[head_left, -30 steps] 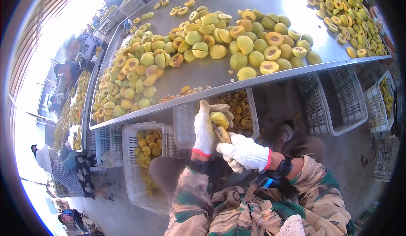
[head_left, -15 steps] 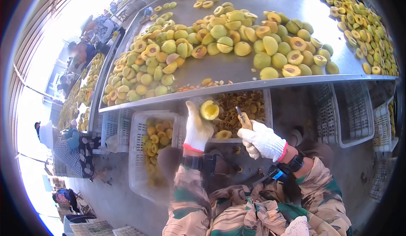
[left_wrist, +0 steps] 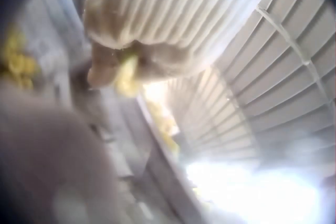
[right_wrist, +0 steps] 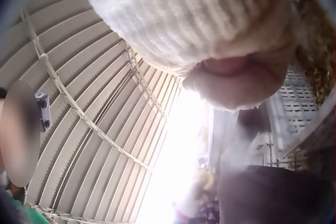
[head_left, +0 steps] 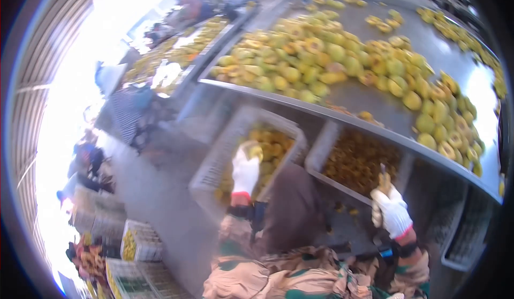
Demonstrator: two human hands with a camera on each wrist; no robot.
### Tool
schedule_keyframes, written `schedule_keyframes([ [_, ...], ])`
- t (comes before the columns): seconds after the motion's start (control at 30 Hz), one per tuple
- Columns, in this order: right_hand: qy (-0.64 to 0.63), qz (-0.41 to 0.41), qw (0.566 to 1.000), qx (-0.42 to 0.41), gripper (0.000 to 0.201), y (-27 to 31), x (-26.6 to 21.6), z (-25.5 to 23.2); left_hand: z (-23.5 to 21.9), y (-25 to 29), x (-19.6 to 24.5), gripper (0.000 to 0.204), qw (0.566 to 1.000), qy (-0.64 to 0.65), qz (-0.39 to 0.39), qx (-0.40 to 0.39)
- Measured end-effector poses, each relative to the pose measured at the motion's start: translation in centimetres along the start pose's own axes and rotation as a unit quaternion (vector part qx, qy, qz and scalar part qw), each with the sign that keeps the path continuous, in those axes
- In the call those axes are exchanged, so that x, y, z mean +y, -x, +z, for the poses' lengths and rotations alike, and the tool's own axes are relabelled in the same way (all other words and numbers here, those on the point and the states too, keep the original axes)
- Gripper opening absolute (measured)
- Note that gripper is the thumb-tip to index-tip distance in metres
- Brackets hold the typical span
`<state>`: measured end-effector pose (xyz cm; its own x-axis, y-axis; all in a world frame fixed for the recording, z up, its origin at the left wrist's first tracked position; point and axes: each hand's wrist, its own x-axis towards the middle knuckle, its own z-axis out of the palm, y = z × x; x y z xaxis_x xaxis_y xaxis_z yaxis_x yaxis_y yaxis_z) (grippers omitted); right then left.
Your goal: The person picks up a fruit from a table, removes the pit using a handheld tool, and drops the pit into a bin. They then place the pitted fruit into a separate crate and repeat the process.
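Observation:
In the head view the gloved left hand (head_left: pixel 246 171) is over the left crate (head_left: pixel 210 177) of yellow fruit, holding a yellow-green fruit piece (head_left: pixel 255 151) at its fingers. The left wrist view shows the glove (left_wrist: pixel 173 19) with yellow fruit (left_wrist: pixel 126 78) between thumb and fingers. The gloved right hand (head_left: pixel 393 212) grips a small tool with a wooden handle (head_left: pixel 384 182), its thin metal tip pointing up, at the near right corner of the crate of brown-yellow scraps (head_left: pixel 360 157). In the right wrist view the glove (right_wrist: pixel 210 29) is curled and the tool is hidden.
A metal table (head_left: pixel 356 95) heaped with halved fruit (head_left: pixel 300 58) runs along the far side, its raised edge above the crates. Between the crates is a dark-clothed knee (head_left: pixel 294 213). Other people and a second fruit table (head_left: pixel 176 52) are at the upper left; stacked crates (head_left: pixel 140 241) stand lower left.
The view has swung left. The left hand has moved with the fruit piece from beside the scrap crate to over the left crate. The right hand still grips the tool, now farther from the left.

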<state>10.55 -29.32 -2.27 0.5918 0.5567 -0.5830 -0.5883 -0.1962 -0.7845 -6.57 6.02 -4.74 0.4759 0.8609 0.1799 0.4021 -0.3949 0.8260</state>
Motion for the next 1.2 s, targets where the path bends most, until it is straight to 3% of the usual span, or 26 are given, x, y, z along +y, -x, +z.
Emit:
schedule_keyframes([
  [0.07,0.003,-0.013,1.0,-0.001,0.015,-0.2,0.3,0.1,-3.9,0.8,-3.6,0.037,0.976,-0.206,-0.059,0.035],
  [0.13,0.012,-0.04,0.999,-0.004,0.014,-0.1,0.2,0.3,-6.7,1.2,-9.6,0.05,0.945,-0.289,-0.15,0.0],
  [0.2,0.009,-0.049,0.999,0.002,0.013,0.4,-0.5,0.7,-7.6,2.3,-6.8,0.06,0.85,-0.45,-0.262,-0.084],
  [0.23,0.006,-0.064,0.998,0.002,0.013,0.4,-0.6,0.6,-8.0,2.4,-5.8,0.065,0.859,-0.436,-0.246,-0.107],
  [0.33,-0.018,-0.093,0.996,0.002,0.011,0.5,-0.9,0.0,-6.6,1.0,-2.9,0.062,0.927,-0.353,-0.116,-0.05],
  [0.4,-0.056,-0.105,0.992,0.031,0.01,1.3,-2.0,-0.5,-4.4,-1.3,0.2,0.054,0.948,-0.319,0.019,-0.004],
  [0.47,-0.091,-0.119,0.988,0.036,0.009,1.7,-2.5,-1.8,-1.3,-2.8,5.2,0.043,0.975,-0.177,0.13,0.017],
  [0.53,-0.105,-0.13,0.983,0.069,0.014,2.6,-3.3,-2.2,2.0,-4.2,10.6,0.039,0.99,-0.067,0.112,-0.052],
  [0.6,-0.115,-0.137,0.979,0.095,0.016,2.5,-3.2,-2.9,6.1,-6.2,13.5,0.038,0.977,0.038,0.15,-0.15],
  [0.7,-0.114,-0.146,0.978,0.1,0.016,3.0,-3.6,-3.6,11.6,-7.2,19.6,0.037,0.945,-0.043,0.228,-0.23],
  [0.8,-0.088,-0.141,0.981,0.104,0.018,3.5,-3.8,-5.4,18.2,-8.3,23.2,0.034,0.917,-0.157,0.237,-0.28],
  [0.97,-0.083,-0.115,0.984,0.104,0.022,3.8,-3.6,-6.5,26.8,-14.0,22.6,0.035,0.882,-0.241,0.322,-0.245],
  [1.1,-0.102,-0.109,0.983,0.106,0.025,3.6,-3.7,-7.1,30.7,-16.0,21.3,0.037,0.865,-0.299,0.274,-0.296],
  [1.2,-0.096,-0.106,0.984,0.106,0.027,3.3,-3.4,-7.3,31.3,-16.5,21.0,0.042,0.842,-0.294,0.294,-0.344],
])
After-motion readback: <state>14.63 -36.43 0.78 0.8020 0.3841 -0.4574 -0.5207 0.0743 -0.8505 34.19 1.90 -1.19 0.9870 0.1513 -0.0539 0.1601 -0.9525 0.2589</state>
